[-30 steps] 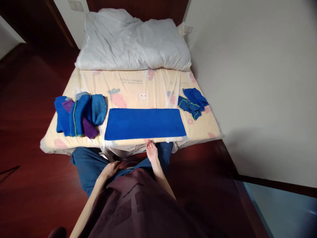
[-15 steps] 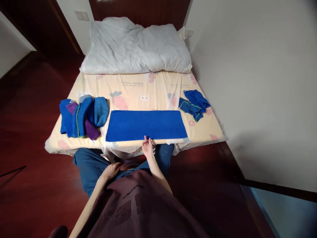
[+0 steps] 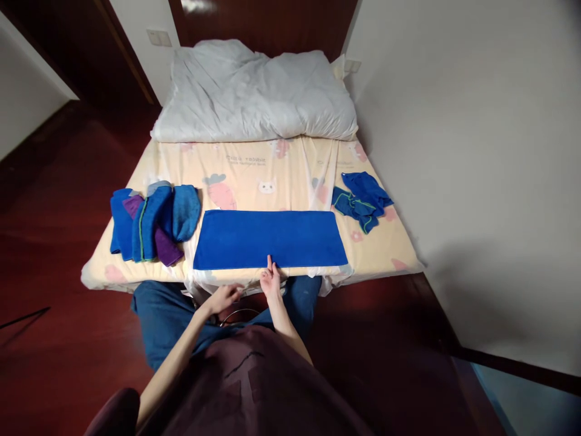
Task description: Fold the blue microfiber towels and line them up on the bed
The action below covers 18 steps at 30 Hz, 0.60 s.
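A blue cloth (image 3: 272, 238) lies flat as a long rectangle near the front edge of the bed. My right hand (image 3: 270, 278) is palm up at its front edge, with a finger or two stretched over the cloth and the others curled; it holds nothing. My left hand (image 3: 226, 297) hovers over my lap, left of the right hand and short of the bed edge. Its fingers are partly blurred, and I see nothing in them. To the left sits a pile of blue and purple cloths (image 3: 154, 224). Crumpled blue cloths with green edging (image 3: 356, 208) lie to the right.
A white quilt (image 3: 258, 94) is bunched at the far end of the bed (image 3: 247, 163). A pale wall (image 3: 463, 151) runs along the right side. My knees touch or nearly touch the bed's front edge.
My left hand has risen from my lap and moved right, towards the bed edge. The right hand's fingers have shifted, one now extended further over the cloth. The view has tilted slightly.
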Tool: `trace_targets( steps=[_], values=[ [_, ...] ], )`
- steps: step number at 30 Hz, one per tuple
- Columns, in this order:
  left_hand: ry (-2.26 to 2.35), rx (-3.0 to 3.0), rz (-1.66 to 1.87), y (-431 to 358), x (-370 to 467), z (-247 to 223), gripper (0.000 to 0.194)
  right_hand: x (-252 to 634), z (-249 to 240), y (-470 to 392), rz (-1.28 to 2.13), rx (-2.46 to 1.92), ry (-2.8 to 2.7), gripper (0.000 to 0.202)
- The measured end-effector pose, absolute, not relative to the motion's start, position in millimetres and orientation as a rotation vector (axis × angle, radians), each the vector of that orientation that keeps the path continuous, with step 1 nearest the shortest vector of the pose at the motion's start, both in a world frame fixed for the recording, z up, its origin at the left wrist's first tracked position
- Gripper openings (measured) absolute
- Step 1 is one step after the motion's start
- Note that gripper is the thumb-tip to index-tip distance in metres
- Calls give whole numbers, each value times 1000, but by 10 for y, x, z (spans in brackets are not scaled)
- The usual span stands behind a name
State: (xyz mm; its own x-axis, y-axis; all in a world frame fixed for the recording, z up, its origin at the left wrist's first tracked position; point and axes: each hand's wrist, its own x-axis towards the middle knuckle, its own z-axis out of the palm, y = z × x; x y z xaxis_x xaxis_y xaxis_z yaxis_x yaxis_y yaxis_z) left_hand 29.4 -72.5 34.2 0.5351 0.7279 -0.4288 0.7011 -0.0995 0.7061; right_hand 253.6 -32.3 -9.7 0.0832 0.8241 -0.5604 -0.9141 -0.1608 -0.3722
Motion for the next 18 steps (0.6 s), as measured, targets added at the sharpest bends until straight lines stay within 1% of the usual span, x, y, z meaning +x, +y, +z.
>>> trace_targets(
  steps=[4, 6, 8, 10, 13, 15, 18],
  values=[
    [1189, 1804, 223, 110, 764, 755, 55, 2550, -61, -315, 1501, -857, 186, 29],
    [1193, 1834, 284, 633, 1001, 887, 55, 2556, -60, -315, 1489, -890, 199, 30],
    [1240, 1859, 287, 1163, 1249, 955, 52, 2560, -79, -321, 1493, -925, 205, 29],
    [1321, 1903, 181, 1644, 1505, 961, 47, 2559, -113, -328, 1513, -944, 203, 28],
    [1406, 1924, -12, 2197, 1862, 867, 49, 2554, -173, -320, 1522, -947, 222, 22],
    [1437, 1914, -78, 2448, 2048, 749, 50, 2552, -201, -302, 1503, -956, 255, 17],
    [1492, 1924, -141, 2681, 2222, 536, 47, 2556, -209, -273, 1491, -1009, 272, 20]
  ],
)
